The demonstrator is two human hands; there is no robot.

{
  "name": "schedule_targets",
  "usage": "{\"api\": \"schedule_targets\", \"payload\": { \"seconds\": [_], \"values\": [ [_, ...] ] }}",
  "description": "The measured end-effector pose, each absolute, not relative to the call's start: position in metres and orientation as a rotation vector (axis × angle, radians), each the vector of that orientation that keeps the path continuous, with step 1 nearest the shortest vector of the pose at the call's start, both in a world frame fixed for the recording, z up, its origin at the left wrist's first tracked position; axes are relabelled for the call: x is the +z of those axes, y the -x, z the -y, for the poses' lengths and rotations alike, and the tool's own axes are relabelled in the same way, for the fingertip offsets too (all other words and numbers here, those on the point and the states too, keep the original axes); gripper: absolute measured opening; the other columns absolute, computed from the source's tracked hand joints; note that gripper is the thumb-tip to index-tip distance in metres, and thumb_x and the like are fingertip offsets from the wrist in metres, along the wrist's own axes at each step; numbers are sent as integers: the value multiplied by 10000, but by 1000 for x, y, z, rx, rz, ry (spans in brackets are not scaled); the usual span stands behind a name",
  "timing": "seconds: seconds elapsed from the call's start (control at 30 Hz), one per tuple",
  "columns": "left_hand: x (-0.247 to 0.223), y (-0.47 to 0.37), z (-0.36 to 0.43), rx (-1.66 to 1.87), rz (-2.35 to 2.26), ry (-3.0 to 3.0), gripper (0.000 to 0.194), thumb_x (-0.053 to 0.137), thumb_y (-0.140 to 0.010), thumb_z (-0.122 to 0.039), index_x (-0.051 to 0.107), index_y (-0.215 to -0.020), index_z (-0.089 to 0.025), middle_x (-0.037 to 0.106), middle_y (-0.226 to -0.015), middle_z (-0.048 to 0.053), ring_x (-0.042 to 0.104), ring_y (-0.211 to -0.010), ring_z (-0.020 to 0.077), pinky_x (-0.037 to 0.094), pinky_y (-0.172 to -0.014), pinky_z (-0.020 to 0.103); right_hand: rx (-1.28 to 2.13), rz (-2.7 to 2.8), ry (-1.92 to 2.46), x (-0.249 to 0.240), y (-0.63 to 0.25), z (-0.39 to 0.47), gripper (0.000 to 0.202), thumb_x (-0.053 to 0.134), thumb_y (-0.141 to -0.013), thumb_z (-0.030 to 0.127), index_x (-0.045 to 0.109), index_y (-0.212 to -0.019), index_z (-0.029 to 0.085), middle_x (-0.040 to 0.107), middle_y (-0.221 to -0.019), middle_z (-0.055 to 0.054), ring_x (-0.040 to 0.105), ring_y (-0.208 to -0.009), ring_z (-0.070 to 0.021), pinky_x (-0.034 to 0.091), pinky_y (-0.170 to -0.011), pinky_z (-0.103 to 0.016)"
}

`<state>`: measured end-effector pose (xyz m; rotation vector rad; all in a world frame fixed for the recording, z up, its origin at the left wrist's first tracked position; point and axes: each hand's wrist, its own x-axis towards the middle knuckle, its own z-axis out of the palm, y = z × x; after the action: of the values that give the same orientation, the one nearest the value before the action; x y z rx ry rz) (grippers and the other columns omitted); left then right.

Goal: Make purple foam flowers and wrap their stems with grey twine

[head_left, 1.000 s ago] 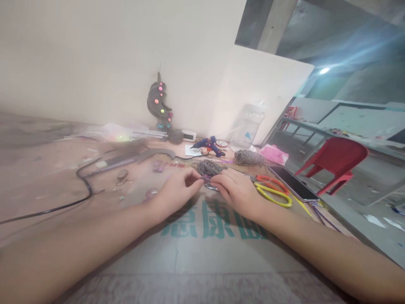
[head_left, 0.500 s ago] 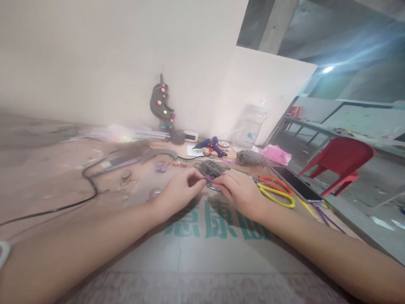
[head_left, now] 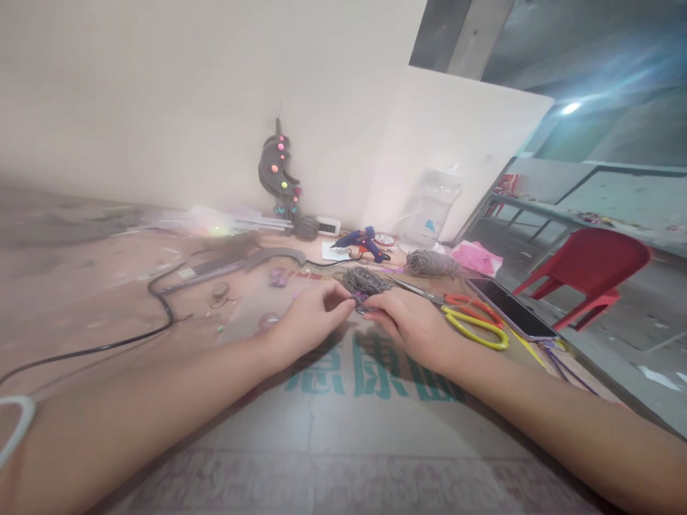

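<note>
Over the printed sheet (head_left: 327, 429), my left hand (head_left: 316, 315) is closed in a pinch between thumb and fingertips. Close against it, my right hand (head_left: 416, 325) pinches too, its fingers bent inward. A small greyish-purple piece shows at the fingertips, too small and blurred to name. Just behind the fingers lies a loose bundle of grey yarn (head_left: 365, 280); whether a strand runs from it into the hands is hidden. Scissors with orange and yellow handles (head_left: 477, 340) lie open beside my right hand, partly behind it.
A blue glue gun (head_left: 361, 242), a grey yarn roll (head_left: 429, 262) and a clear bottle (head_left: 429, 214) stand at the back. A phone (head_left: 509, 309) lies on the right. A black cable (head_left: 107, 348) crosses the left side. A decorated crescent (head_left: 276, 168) hangs on the wall.
The whole view has shifted slightly, so things sit a little further right. Both hands stay pinched together in front of the yarn bundle, with hardly any movement.
</note>
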<state>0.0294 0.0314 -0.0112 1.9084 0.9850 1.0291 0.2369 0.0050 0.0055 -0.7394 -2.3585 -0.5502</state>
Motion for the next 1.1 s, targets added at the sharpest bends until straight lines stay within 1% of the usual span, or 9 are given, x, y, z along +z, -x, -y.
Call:
{"api": "schedule_targets", "payload": {
  "seconds": [0.07, 0.13, 0.23, 0.3, 0.43, 0.67, 0.83, 0.97, 1.1],
  "values": [
    [-11, -29, -32, 1023, -985, -1883, 150, 570, -879, -307, 617, -836, -172, 677, -844, 22, 599, -776, 165, 433, -700, 278, -546, 2344, 770, 4, -238, -6, 140, 551, -987, 256, 604, -1074, 159, 710, -867, -71, 629, -751, -182, 485, -685, -304],
    [-11, -29, -32, 1019, -985, -1872, 154, 573, -880, -314, 618, -837, -174, 684, -849, 25, 605, -783, 168, 436, -695, 276, -556, 2342, 794, 3, -239, -8, 140, 549, -986, 236, 598, -1090, 157, 703, -867, -70, 626, -756, -185, 486, -692, -312],
    [-11, -29, -32, 1031, -1009, -1883, 143, 583, -872, -307, 626, -828, -178, 691, -849, 24, 615, -798, 172, 444, -711, 277, -570, 2348, 799, 3, -240, -9, 103, 519, -996, 212, 612, -1012, 170, 674, -813, -57, 609, -749, -183, 472, -684, -310],
    [-10, -29, -32, 1039, -1026, -1895, 131, 587, -864, -292, 628, -817, -176, 692, -849, 24, 618, -803, 173, 450, -732, 281, -580, 2351, 783, 4, -241, -10, 121, 508, -1000, 207, 614, -952, 175, 659, -789, -54, 593, -742, -181, 463, -678, -306],
    [-9, -29, -31, 1035, -1020, -1920, 139, 579, -869, -293, 639, -835, -172, 690, -857, 26, 613, -810, 174, 453, -769, 295, -548, 2375, 782, 4, -241, -10, 146, 514, -1000, 224, 616, -911, 168, 658, -787, -60, 588, -743, -181, 462, -691, -306],
    [-11, -29, -31, 993, -957, -1904, 160, 583, -874, -316, 644, -859, -170, 689, -842, 31, 618, -802, 175, 462, -733, 285, -362, 2336, 851, 6, -234, -6, 204, 491, -1014, 280, 639, -911, 184, 700, -785, -51, 635, -725, -167, 476, -657, -287],
    [-10, -30, -28, 933, -925, -1919, 155, 579, -865, -315, 644, -849, -175, 692, -846, 33, 625, -806, 179, 473, -722, 283, -184, 2219, 953, 6, -231, -6, 131, 533, -978, 214, 651, -922, 198, 730, -812, -28, 664, -718, -150, 498, -662, -263],
    [-10, -30, -26, 921, -888, -1920, 154, 565, -868, -311, 647, -857, -182, 701, -844, 30, 637, -802, 177, 491, -738, 289, -30, 2121, 1012, 7, -228, -3, 83, 568, -947, 195, 643, -911, 198, 716, -757, -6, 649, -657, -128, 486, -621, -238],
    [-12, -31, -26, 907, -871, -1854, 155, 570, -869, -311, 655, -888, -184, 700, -786, 22, 637, -735, 165, 497, -687, 279, 192, 2037, 1098, 7, -225, 0, 92, 573, -951, 247, 632, -901, 198, 692, -680, 11, 625, -598, -120, 468, -588, -240]
  ]
}}
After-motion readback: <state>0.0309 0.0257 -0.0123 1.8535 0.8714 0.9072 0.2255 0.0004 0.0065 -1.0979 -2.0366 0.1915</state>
